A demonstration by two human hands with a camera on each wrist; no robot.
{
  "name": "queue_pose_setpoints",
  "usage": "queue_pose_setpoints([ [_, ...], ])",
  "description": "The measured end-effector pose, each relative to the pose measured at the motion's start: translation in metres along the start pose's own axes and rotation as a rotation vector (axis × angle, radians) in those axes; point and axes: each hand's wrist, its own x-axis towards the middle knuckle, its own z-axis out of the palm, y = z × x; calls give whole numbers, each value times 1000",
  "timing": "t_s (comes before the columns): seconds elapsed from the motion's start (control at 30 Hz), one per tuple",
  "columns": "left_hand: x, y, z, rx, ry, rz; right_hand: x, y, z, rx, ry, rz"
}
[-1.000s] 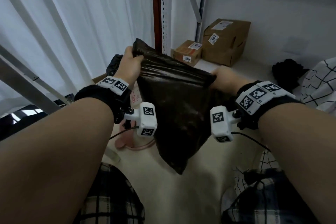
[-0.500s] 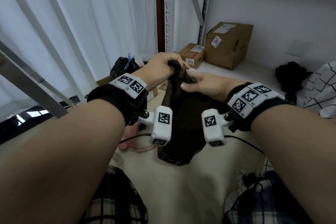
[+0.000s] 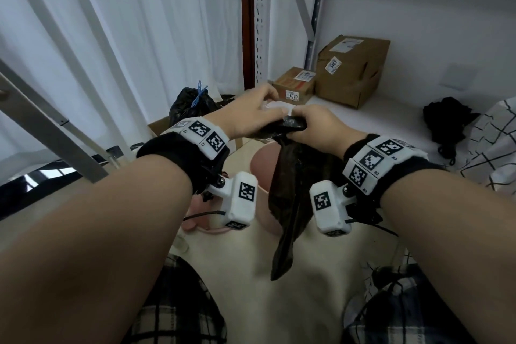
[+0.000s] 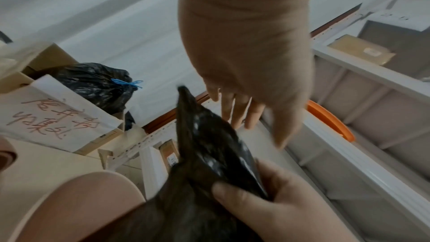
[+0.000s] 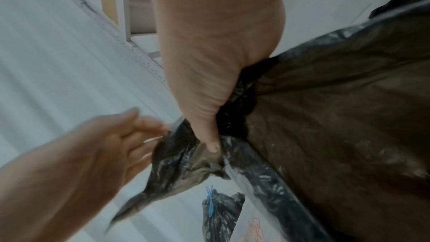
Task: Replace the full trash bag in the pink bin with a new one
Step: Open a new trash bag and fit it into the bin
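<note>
Head view: the right hand (image 3: pixel 318 126) clenches the gathered mouth of a new black trash bag (image 3: pixel 293 198), and the rest of the bag hangs limp and unopened between the two forearms, tapering to a point below. Behind the hanging bag stands the pink bin (image 3: pixel 264 173) on the pale floor, its rim partly hidden. The left hand (image 3: pixel 251 117) is just beside the right with fingers spread and loose, grasping nothing. A tied full black bag (image 3: pixel 192 105) with a blue tie sits in a carton by the white curtain, well apart from the bin. Two cardboard boxes (image 3: pixel 351 70) rest on a low shelf (image 3: pixel 391 109) at the far right.

Left wrist view: this one shows what the head view hides: the left hand (image 4: pixel 244 73) from beneath, fingers straight and clear of the plastic. The bag's corner (image 4: pixel 186 102) sticks up stiffly past the right hand (image 4: pixel 267 203), which pinches it. The full bag's carton bears a sheet with red handwriting (image 4: pixel 53 115), and the bin's rim (image 4: pixel 93 178) shows at lower left.

Right wrist view: only here does the grip read closely. The thumb (image 5: pixel 209 132) presses bunched, crinkled film, glossy and faintly translucent brown where it stretches.
</note>
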Motion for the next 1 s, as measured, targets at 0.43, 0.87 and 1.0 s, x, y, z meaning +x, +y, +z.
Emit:
queue_pose_setpoints([
  [0.43,5,-35,-7,720,-7,-43,-13,21,-16,-197,-256,321],
  [0.87,0,-38,1,931,1,-138,-16,27,-18,-154,-53,299],
  [1.0,3,-41,-4,657,79,-44,-17,33,-22,-221,-56,383],
])
